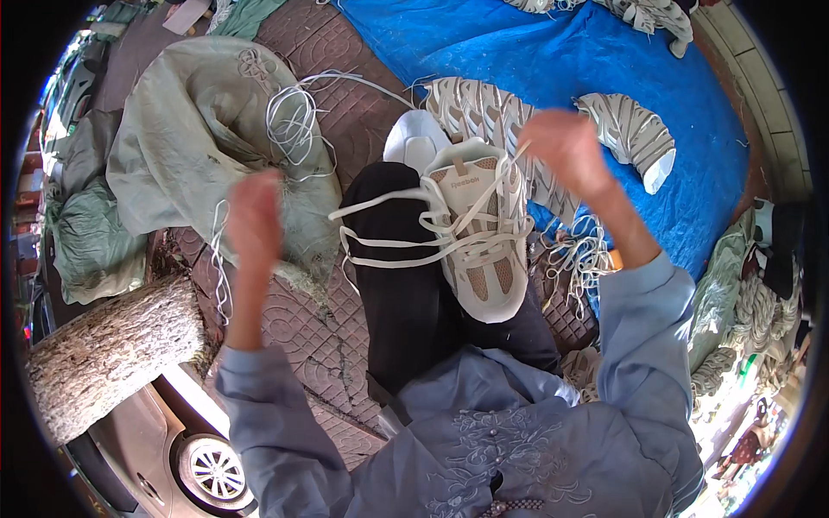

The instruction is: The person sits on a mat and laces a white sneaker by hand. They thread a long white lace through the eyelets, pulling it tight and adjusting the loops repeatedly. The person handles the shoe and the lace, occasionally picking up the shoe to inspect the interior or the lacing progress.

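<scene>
A beige and white sneaker (485, 233) rests on my black-trousered legs, its toe pointing toward me. Flat cream shoelaces (397, 259) run through its lower eyelets, with long loose loops lying to the left over my knee. My right hand (570, 154) is raised at the sneaker's upper right, its fingers closed on a shoelace drawn up from the shoe. Off to the left, my left hand (256, 220) is lifted well apart from the sneaker; motion blur hides its fingers. Behind the sneaker shows a white shoe-shaped piece (416, 138), partly covered.
A grey-green sack (181, 129) bears a tangle of white laces (295, 129). Rows of nested shoes (635, 134) lie on a blue tarp (553, 52). More laces (583, 255) are heaped right of my legs. A stone slab (121, 345) and a parked car (164, 440) are at left.
</scene>
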`<state>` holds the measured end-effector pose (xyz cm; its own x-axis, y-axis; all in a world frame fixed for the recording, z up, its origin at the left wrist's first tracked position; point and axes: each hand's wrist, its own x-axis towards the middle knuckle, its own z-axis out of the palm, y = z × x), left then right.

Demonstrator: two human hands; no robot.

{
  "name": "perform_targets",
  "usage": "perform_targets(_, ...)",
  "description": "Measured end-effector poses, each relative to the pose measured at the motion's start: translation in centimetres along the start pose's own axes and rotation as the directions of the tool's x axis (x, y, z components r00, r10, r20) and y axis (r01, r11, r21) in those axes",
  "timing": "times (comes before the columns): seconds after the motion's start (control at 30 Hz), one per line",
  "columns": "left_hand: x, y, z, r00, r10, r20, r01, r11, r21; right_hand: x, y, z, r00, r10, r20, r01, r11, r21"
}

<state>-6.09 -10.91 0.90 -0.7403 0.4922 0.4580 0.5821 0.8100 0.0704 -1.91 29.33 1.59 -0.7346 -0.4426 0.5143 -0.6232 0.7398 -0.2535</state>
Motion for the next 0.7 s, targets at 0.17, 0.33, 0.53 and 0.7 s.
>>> perform_targets(0.17,-1.7,17.3,0.1,0.961,0.25,0.119,-0.199,0.921,-0.335,-1.8,7.9,-6.3,0.574,0.803,0.163,-0.808,0.521,0.275)
perform_targets(0.33,-3.1,18.2,2.7,0.965,0.221,0.141,-0.199,0.968,-0.152,-2.1,0.1,-4.3,0.875,0.452,0.171,-0.471,0.72,0.51)
perform_targets(0.53,-2.5,17.1,2.5,0.955,0.258,0.147,-0.242,0.963,-0.121,-1.4,-8.6,3.6,0.947,-0.276,0.164,0.279,0.96,0.005)
perform_targets(0.7,-1.7,16.8,2.1,0.961,0.253,0.112,-0.244,0.966,-0.086,-1.5,-7.3,3.7,0.927,-0.334,0.171,0.364,0.91,-0.198)
